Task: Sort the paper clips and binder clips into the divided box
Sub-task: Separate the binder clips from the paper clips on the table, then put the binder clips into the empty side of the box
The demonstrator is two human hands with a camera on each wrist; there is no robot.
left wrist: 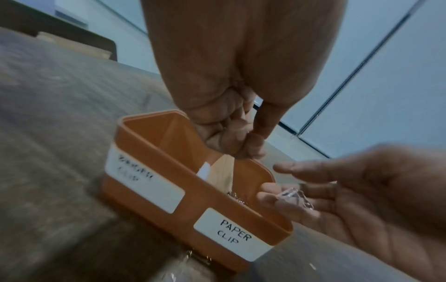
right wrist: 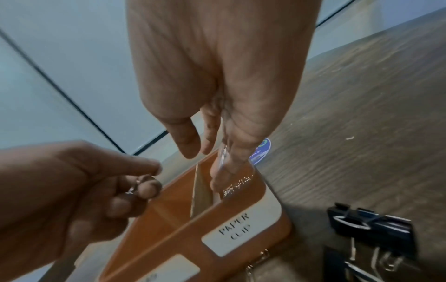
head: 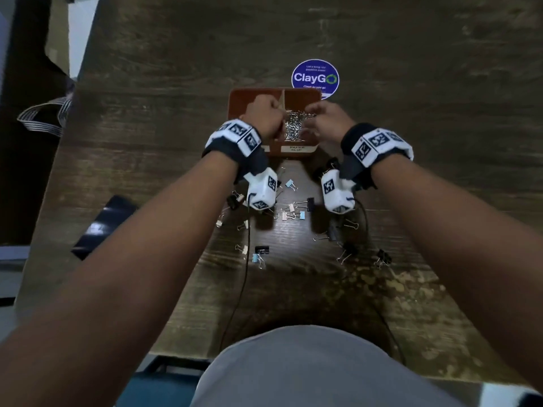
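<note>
An orange divided box point(head: 302, 96) stands mid-table, its front labelled "BINDER CLIP" on the left and "PAPER CLIP" point(left wrist: 235, 233) on the right. A heap of silver paper clips point(head: 293, 124) fills the right compartment. My left hand point(head: 274, 113) hovers over the divider and pinches a small silver paper clip point(right wrist: 134, 188) between thumb and curled fingers. My right hand point(head: 313, 118) hangs above the paper-clip compartment, thumb apart, with a few paper clips point(left wrist: 294, 196) lying on its loosely bent fingers. Several binder clips point(head: 293, 214), black, blue and pale, lie scattered in front of the box.
A round blue ClayGo sticker point(head: 315, 77) lies behind the box. A dark flat object point(head: 102, 227) sits at the table's left edge and a striped strap point(head: 44, 116) hangs beyond it. Thin cables point(head: 244, 274) run over the table. Large black binder clips point(right wrist: 369, 225) lie right of the box.
</note>
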